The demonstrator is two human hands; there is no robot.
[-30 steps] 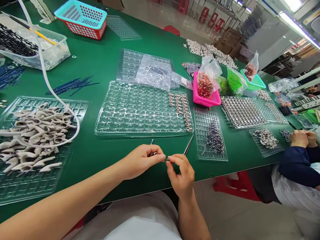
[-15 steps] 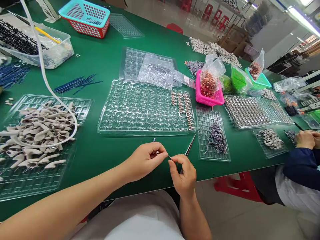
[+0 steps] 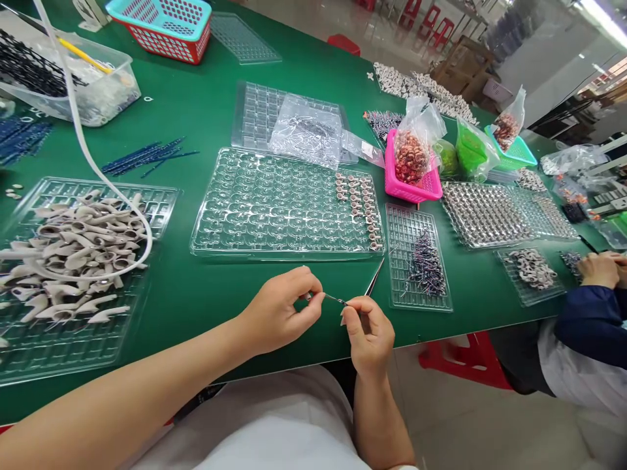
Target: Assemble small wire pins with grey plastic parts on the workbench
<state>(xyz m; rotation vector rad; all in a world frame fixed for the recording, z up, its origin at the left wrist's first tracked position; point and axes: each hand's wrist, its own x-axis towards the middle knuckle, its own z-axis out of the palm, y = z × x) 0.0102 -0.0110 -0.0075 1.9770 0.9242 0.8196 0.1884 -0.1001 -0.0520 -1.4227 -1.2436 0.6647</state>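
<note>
Above the table's front edge, my left hand (image 3: 287,308) pinches one end of a thin dark wire-like piece (image 3: 335,298) between thumb and forefinger. A small pale bit shows inside its curled fingers, too small to name. My right hand (image 3: 371,333) grips the other end of that piece, so it stretches across the gap between the hands. Metal tweezers (image 3: 375,277) point up and away from behind my right hand; whether that hand also holds them I cannot tell. Beyond lies a clear moulded tray (image 3: 274,202) with small beige ring-like parts (image 3: 367,203) at its right end.
A tray of thin dark wired parts (image 3: 427,264) lies right, a pink basket (image 3: 414,189) behind it. Left are a heap of grey-beige curved shells (image 3: 88,241), a white tube (image 3: 81,140) and blue strips (image 3: 142,156). A co-worker's hands (image 3: 600,269) are far right.
My hands have moved apart, the right one shifting rightward, and more of the thin wire-like piece now shows between them. The view has shifted slightly.
</note>
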